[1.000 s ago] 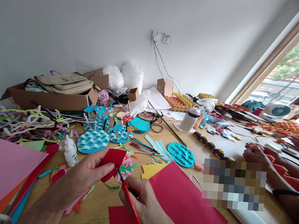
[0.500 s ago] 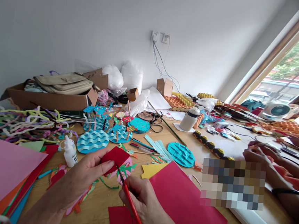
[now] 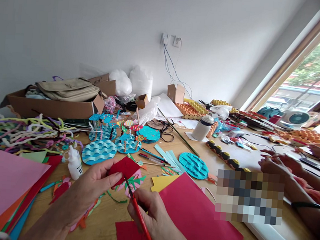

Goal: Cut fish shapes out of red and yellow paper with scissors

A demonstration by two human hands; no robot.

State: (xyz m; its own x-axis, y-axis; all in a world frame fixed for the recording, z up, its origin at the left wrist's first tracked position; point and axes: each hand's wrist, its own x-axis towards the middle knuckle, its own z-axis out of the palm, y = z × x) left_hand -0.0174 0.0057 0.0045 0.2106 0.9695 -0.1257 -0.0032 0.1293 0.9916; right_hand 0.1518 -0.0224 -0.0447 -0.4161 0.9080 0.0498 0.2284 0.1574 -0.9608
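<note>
Between the thumb and fingers of my left hand (image 3: pixel 103 178) is a small piece of red paper (image 3: pixel 126 166), held up above the table. My right hand (image 3: pixel 152 211) grips scissors (image 3: pixel 141 215) with red handles, and their dark blades meet the paper's lower edge near my left thumb. Under my right wrist lies another red paper piece (image 3: pixel 129 237). A large red sheet (image 3: pixel 194 209) spreads out to the right, partly over a yellow sheet (image 3: pixel 161 181). Pink and green paper scraps (image 3: pixel 133 181) sit behind the blades.
A white glue bottle (image 3: pixel 74 163) stands left of my left hand. Coloured sheets (image 3: pixel 8 185) are stacked at far left, below pipe cleaners (image 3: pixel 35 135). Blue wavy discs (image 3: pixel 99 152) lie ahead. At right, another person's hands (image 3: pixel 279 166) work near a painted egg-carton strip (image 3: pixel 226 155).
My hands, the red paper and the scissors stay almost in place. At right, the other person's hands have shifted and their fingers are more stretched out.
</note>
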